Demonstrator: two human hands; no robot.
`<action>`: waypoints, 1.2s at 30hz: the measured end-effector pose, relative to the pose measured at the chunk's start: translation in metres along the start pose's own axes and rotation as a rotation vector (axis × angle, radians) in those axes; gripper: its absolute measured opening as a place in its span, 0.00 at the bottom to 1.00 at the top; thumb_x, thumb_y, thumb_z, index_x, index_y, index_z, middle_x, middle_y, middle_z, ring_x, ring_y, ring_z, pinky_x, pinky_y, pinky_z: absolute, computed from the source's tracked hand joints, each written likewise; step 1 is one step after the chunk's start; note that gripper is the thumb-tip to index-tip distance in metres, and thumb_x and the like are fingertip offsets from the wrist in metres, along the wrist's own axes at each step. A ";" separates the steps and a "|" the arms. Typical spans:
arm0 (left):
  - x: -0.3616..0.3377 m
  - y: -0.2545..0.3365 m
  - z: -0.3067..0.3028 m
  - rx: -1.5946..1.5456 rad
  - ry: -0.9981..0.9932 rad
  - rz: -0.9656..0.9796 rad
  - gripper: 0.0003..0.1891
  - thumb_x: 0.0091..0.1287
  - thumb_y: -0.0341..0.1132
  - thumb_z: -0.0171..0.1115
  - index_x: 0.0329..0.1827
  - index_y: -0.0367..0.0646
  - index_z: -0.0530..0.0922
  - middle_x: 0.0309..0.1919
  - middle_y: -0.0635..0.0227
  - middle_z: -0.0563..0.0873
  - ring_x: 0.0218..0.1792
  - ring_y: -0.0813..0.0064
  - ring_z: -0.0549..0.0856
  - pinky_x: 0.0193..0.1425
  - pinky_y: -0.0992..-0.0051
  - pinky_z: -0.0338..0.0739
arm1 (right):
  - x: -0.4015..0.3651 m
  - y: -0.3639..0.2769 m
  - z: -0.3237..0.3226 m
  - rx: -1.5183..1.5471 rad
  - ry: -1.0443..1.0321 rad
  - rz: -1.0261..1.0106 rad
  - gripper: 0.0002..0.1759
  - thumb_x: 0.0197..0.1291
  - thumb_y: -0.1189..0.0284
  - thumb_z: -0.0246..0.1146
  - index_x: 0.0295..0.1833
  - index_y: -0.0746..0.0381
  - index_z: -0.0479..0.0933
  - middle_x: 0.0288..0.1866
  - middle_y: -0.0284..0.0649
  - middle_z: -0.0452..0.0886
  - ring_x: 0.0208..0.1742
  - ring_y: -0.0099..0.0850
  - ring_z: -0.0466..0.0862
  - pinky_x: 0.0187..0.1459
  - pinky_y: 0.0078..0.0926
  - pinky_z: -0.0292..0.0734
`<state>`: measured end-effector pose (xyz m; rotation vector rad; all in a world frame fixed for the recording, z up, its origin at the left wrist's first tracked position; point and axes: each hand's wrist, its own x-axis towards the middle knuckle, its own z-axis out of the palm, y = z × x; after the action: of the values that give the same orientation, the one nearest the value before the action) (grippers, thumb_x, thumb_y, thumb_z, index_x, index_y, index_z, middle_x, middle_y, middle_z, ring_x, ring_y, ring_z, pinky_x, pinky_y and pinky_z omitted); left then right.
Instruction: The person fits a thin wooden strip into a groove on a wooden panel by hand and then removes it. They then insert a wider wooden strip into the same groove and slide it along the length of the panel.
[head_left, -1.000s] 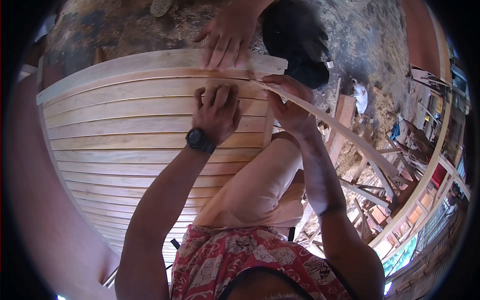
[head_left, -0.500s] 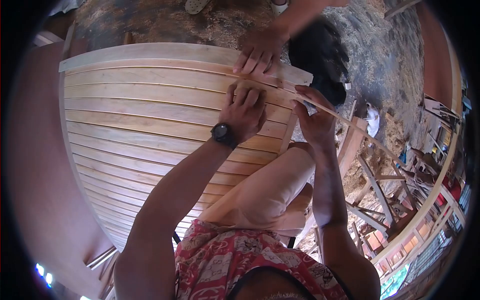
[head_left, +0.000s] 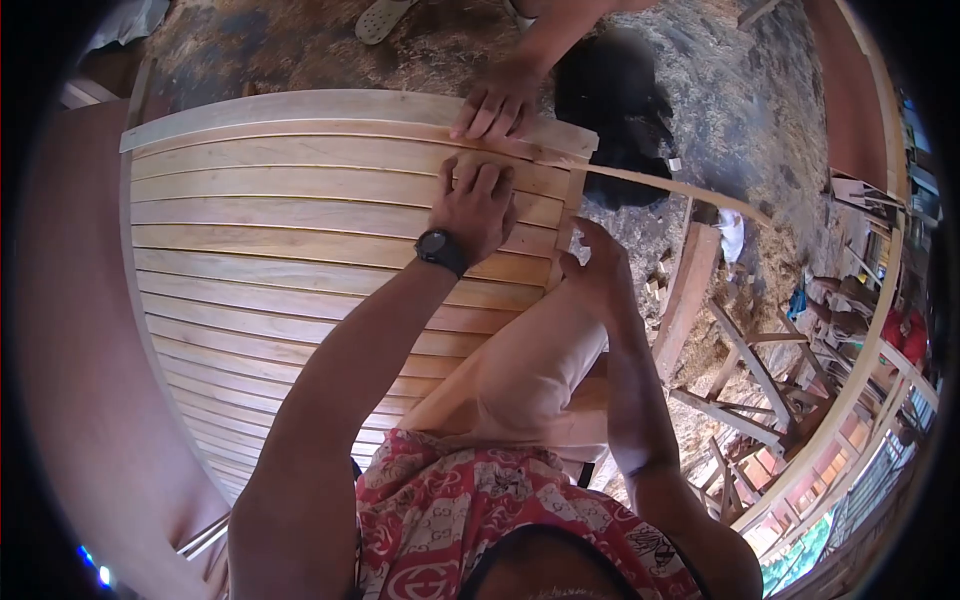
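A curved panel of pale wooden slats [head_left: 300, 230] fills the left and middle of the view. My left hand [head_left: 475, 205], with a black watch on the wrist, presses flat on the slats near the panel's right end. A thin wooden strip [head_left: 670, 187] runs from the panel's top right corner out to the right, free of my hands. My right hand [head_left: 595, 270] hangs by the panel's right edge, just below the strip, fingers loosely curled and holding nothing. Another person's hand [head_left: 495, 105] presses on the top slats just beyond my left hand.
A black bundle [head_left: 615, 110] lies on the sawdust-strewn ground behind the panel. Wooden frames and beams [head_left: 750, 380] stand at the right. A sandalled foot [head_left: 380, 15] shows at the top. My knee in light trousers [head_left: 540, 360] is below the panel.
My right hand has let go of the thin strip and dropped lower beside the panel's edge. The strip now sits flatter along the top. My left hand stayed pressed on the slats.
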<state>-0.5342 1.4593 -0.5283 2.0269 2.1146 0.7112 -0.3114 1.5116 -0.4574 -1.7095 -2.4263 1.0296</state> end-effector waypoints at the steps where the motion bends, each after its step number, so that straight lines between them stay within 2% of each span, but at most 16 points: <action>1: 0.000 0.000 0.000 -0.003 0.004 0.005 0.21 0.70 0.42 0.65 0.64 0.45 0.83 0.53 0.62 0.80 0.59 0.57 0.79 0.80 0.44 0.62 | -0.005 0.001 0.004 0.011 0.005 -0.005 0.32 0.62 0.66 0.73 0.72 0.61 0.78 0.70 0.53 0.82 0.66 0.53 0.85 0.66 0.47 0.81; 5: 0.001 -0.002 0.002 0.015 0.033 0.027 0.21 0.70 0.42 0.64 0.63 0.45 0.84 0.51 0.61 0.81 0.59 0.57 0.79 0.78 0.44 0.63 | -0.024 -0.007 0.017 -0.011 0.110 -0.083 0.31 0.66 0.62 0.72 0.72 0.60 0.76 0.71 0.51 0.80 0.65 0.55 0.84 0.63 0.52 0.81; 10: -0.007 0.003 0.005 -0.014 0.073 0.048 0.19 0.70 0.41 0.64 0.60 0.44 0.86 0.51 0.59 0.81 0.59 0.54 0.79 0.77 0.44 0.65 | -0.034 -0.010 0.043 -0.050 0.251 -0.059 0.29 0.71 0.60 0.68 0.73 0.58 0.75 0.72 0.49 0.78 0.64 0.57 0.83 0.61 0.54 0.81; 12: 0.002 -0.004 0.007 0.054 0.139 0.076 0.19 0.70 0.41 0.63 0.59 0.43 0.86 0.52 0.56 0.82 0.60 0.50 0.78 0.77 0.44 0.66 | -0.007 -0.014 0.039 -0.060 0.341 -0.086 0.28 0.72 0.60 0.67 0.72 0.58 0.75 0.72 0.49 0.77 0.64 0.57 0.83 0.60 0.54 0.81; 14: 0.007 -0.003 0.005 0.055 0.100 0.069 0.19 0.70 0.42 0.62 0.58 0.43 0.86 0.53 0.57 0.82 0.61 0.51 0.78 0.77 0.44 0.65 | -0.022 -0.013 0.041 -0.011 0.283 -0.017 0.26 0.71 0.61 0.69 0.70 0.59 0.78 0.70 0.51 0.79 0.66 0.56 0.83 0.64 0.50 0.81; 15: 0.002 -0.001 0.004 0.065 0.051 0.044 0.19 0.70 0.42 0.61 0.57 0.42 0.86 0.53 0.57 0.81 0.62 0.52 0.77 0.78 0.43 0.64 | -0.033 -0.013 0.043 -0.012 0.277 0.006 0.26 0.71 0.61 0.69 0.70 0.59 0.78 0.70 0.51 0.79 0.66 0.56 0.83 0.64 0.50 0.81; 17: 0.004 -0.003 0.003 0.042 0.065 0.060 0.18 0.70 0.42 0.61 0.57 0.42 0.87 0.53 0.57 0.82 0.62 0.52 0.77 0.77 0.44 0.65 | -0.024 -0.019 0.040 -0.048 0.292 0.001 0.26 0.71 0.59 0.67 0.70 0.57 0.77 0.71 0.51 0.76 0.63 0.58 0.84 0.59 0.56 0.81; 22: 0.003 -0.003 0.004 0.052 0.091 0.066 0.18 0.71 0.42 0.61 0.56 0.42 0.87 0.52 0.57 0.82 0.62 0.52 0.77 0.75 0.45 0.66 | -0.022 -0.018 0.042 -0.035 0.291 0.004 0.25 0.70 0.59 0.68 0.68 0.56 0.78 0.71 0.51 0.76 0.61 0.59 0.85 0.59 0.56 0.82; 24: 0.002 -0.002 0.003 0.049 0.084 0.073 0.17 0.69 0.41 0.64 0.55 0.43 0.87 0.54 0.56 0.82 0.60 0.48 0.77 0.72 0.45 0.69 | -0.022 -0.018 0.042 -0.046 0.283 0.010 0.24 0.70 0.60 0.68 0.67 0.56 0.78 0.71 0.51 0.76 0.61 0.59 0.85 0.59 0.56 0.82; 36: 0.002 -0.004 0.008 0.090 0.073 0.076 0.17 0.71 0.42 0.63 0.56 0.45 0.87 0.54 0.59 0.82 0.61 0.51 0.78 0.73 0.48 0.68 | -0.024 -0.019 0.043 -0.035 0.305 0.024 0.22 0.69 0.60 0.69 0.65 0.56 0.81 0.70 0.49 0.78 0.62 0.57 0.86 0.62 0.53 0.82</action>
<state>-0.5348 1.4635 -0.5369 2.1709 2.1559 0.7233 -0.3329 1.4664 -0.4736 -1.7600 -2.2490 0.6720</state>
